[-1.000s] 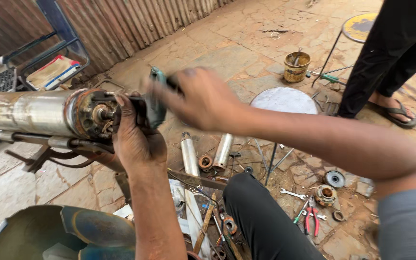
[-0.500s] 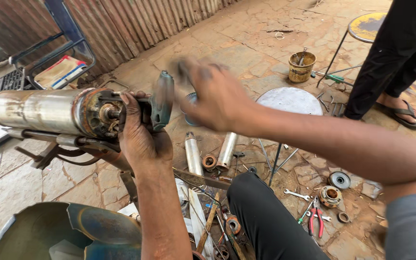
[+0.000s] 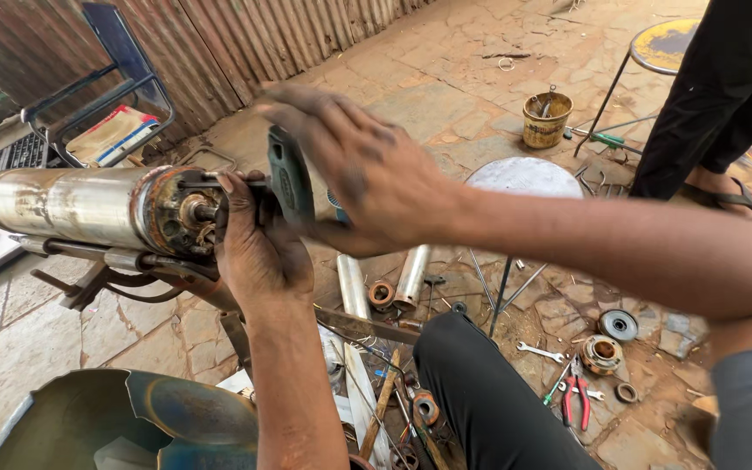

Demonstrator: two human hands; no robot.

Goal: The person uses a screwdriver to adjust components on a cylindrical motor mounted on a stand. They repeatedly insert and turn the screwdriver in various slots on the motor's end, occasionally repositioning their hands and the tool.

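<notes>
A long steel pump cylinder (image 3: 67, 204) lies level at the left, its rusty open end (image 3: 176, 211) facing me. My left hand (image 3: 254, 244) grips a green disc-shaped part (image 3: 291, 183) held edge-on right at that end. My right hand (image 3: 354, 170) hovers over the green part with fingers spread, its palm touching or just above the part's rim. A black hose (image 3: 128, 265) runs under the cylinder.
Two steel tubes (image 3: 385, 278), rings, a spanner (image 3: 540, 352) and red pliers (image 3: 574, 400) lie on the stone floor. A round white stool (image 3: 524, 177), a yellow bucket (image 3: 547, 119) and another person's legs (image 3: 715, 104) are at the right. A dark curved metal piece (image 3: 115, 422) sits bottom left.
My right hand has swung from right of the green part to over its top. The left hand stays at the cylinder's end, and the green part has turned edge-on.
</notes>
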